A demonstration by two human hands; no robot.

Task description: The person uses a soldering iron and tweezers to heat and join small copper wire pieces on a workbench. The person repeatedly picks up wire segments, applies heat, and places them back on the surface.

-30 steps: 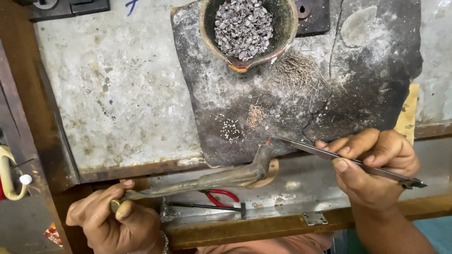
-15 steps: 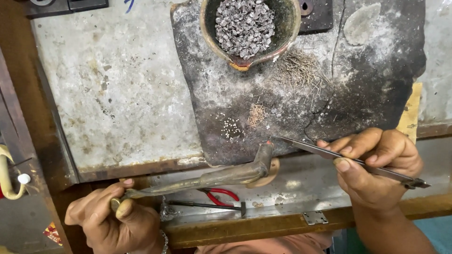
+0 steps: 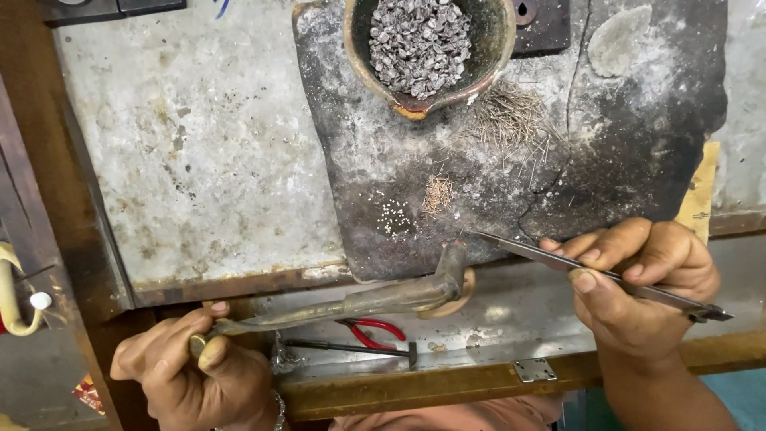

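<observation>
On the dark scorched slab (image 3: 511,199), near its front edge, the tip of the long tweezers (image 3: 590,270) sits just past the bent nozzle of a brass blowpipe (image 3: 383,299). Right hand (image 3: 646,291) is pinched shut on the tweezers, left hand (image 3: 195,367) wrapped around the blowpipe's handle end. Compared with a second ago basically nothing moved, so both tools are just being held steady. Tiny pale beads (image 3: 395,215), a coppery pile (image 3: 437,194) and a clay bowl (image 3: 431,48) of grey bits sit further back; red-handled pliers (image 3: 371,329) lie on the surface below.
</observation>
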